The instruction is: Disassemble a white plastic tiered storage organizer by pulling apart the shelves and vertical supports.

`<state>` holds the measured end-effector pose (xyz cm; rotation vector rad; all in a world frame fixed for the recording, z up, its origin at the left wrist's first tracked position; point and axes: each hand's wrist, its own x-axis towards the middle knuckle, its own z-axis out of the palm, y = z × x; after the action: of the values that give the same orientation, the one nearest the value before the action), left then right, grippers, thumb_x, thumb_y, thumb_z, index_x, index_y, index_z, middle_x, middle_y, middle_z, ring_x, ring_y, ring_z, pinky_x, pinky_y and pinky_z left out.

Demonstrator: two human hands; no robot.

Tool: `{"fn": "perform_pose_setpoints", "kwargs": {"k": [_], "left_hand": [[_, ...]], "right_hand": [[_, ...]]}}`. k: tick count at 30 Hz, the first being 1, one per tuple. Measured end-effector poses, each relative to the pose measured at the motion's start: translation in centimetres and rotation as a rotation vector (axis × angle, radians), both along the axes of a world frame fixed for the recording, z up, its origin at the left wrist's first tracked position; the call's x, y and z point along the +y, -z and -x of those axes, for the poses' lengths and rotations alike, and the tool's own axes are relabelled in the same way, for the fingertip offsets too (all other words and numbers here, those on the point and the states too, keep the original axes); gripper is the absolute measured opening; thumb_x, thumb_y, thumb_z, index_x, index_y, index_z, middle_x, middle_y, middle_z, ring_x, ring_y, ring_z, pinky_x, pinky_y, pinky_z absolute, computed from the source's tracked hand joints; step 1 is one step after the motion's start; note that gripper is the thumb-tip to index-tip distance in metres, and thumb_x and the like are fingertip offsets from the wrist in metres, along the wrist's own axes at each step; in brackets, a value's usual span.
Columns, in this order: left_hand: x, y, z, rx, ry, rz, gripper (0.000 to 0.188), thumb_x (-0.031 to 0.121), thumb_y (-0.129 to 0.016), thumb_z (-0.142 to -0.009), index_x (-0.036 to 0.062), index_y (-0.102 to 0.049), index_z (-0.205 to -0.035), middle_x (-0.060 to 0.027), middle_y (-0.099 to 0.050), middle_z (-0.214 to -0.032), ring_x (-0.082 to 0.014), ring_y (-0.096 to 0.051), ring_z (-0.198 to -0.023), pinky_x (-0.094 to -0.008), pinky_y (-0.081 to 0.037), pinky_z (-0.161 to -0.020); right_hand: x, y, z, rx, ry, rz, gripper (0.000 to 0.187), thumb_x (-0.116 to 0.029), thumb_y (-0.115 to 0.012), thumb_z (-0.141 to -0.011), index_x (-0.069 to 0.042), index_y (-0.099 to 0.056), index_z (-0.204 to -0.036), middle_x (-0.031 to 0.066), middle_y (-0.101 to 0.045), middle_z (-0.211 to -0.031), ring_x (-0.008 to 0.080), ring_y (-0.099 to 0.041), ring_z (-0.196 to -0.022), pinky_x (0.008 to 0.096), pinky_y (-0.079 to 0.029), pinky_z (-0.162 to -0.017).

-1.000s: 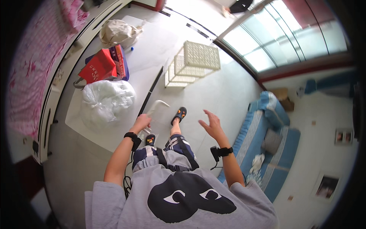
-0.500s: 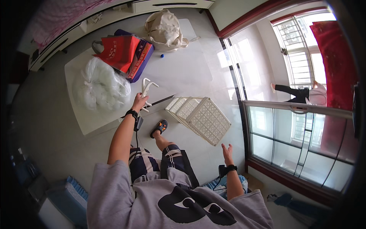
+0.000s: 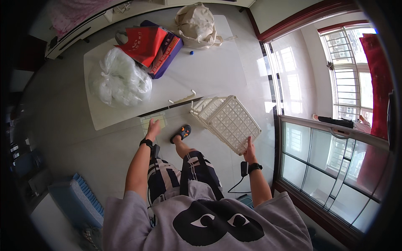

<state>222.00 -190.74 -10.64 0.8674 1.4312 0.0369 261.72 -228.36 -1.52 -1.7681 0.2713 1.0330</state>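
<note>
Head view: the near right corner of the cream plastic lattice rack is pinched in the right hand, thumb along its edge, other fingers mostly hidden; the left hand, left of the rack, is half open, fingers loosely bent, grasping nothing visible, above a pale yellow flat panel; whether they touch, I cannot tell. Grey tile separates the rack's right edge from the glass sliding door and runs broadly leftward. Beyond the rack's far-left edge lies one cream bent bar. Farther off sit one clear plastic bag, one red carrier bag against one purple box, one beige canvas bag and one small blue cap, all on a white round-cornered sheet over the glossy tiled floor.
</note>
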Motion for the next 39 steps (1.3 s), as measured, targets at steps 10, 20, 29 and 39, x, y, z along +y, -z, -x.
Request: {"fn": "perform_pose_setpoints", "kwargs": {"k": [10, 20, 29, 39], "left_hand": [[-14.7, 4.8, -2.9, -0.159, 0.426, -0.132, 0.048, 0.018, -0.037, -0.101, -0.0026, -0.047, -0.143, -0.0195, -0.076, -0.090, -0.0259, -0.075, -0.083, -0.0371, -0.058, -0.076], [-27.1, 12.9, 9.9, 0.169, 0.501, 0.121, 0.030, 0.023, -0.049, -0.099, -0.0014, -0.066, -0.099, -0.0097, -0.071, -0.077, -0.0172, -0.069, -0.069, -0.0327, -0.056, -0.066], [-21.8, 13.5, -4.1, 0.127, 0.546, -0.189, 0.032, 0.025, -0.052, -0.103, 0.0020, -0.063, -0.122, -0.0110, -0.074, -0.092, -0.0197, -0.071, -0.084, -0.0346, -0.056, -0.078], [-23.0, -4.5, -12.1, -0.531, -0.095, 0.217, 0.060, 0.055, -0.039, -0.108, 0.0091, -0.053, -0.143, -0.0035, -0.063, -0.130, -0.0153, -0.061, -0.114, -0.0304, -0.048, -0.101]], "right_hand": [[0.9, -1.4, 2.4, -0.459, 0.331, 0.192, 0.077, -0.070, -0.064, -0.090, 0.001, -0.056, -0.118, 0.0078, -0.063, -0.105, 0.0184, -0.063, -0.091, 0.0341, -0.054, -0.079], [-1.2, -2.2, 2.1, -0.519, 0.277, 0.070, 0.074, -0.068, -0.062, -0.093, 0.001, -0.059, -0.116, 0.0082, -0.064, -0.103, 0.0165, -0.061, -0.091, 0.0318, -0.052, -0.082], [-12.3, 1.7, -1.4, -0.497, 0.234, 0.227, 0.071, -0.058, -0.047, -0.105, 0.005, -0.054, -0.137, 0.0089, -0.064, -0.123, 0.0176, -0.058, -0.112, 0.0325, -0.045, -0.098], [-9.7, -0.7, 2.6, -0.431, -0.237, 0.185, 0.043, -0.039, -0.047, -0.110, 0.002, -0.062, -0.110, -0.0028, -0.056, -0.087, 0.0072, -0.047, -0.083, 0.0250, -0.042, -0.074]]}}
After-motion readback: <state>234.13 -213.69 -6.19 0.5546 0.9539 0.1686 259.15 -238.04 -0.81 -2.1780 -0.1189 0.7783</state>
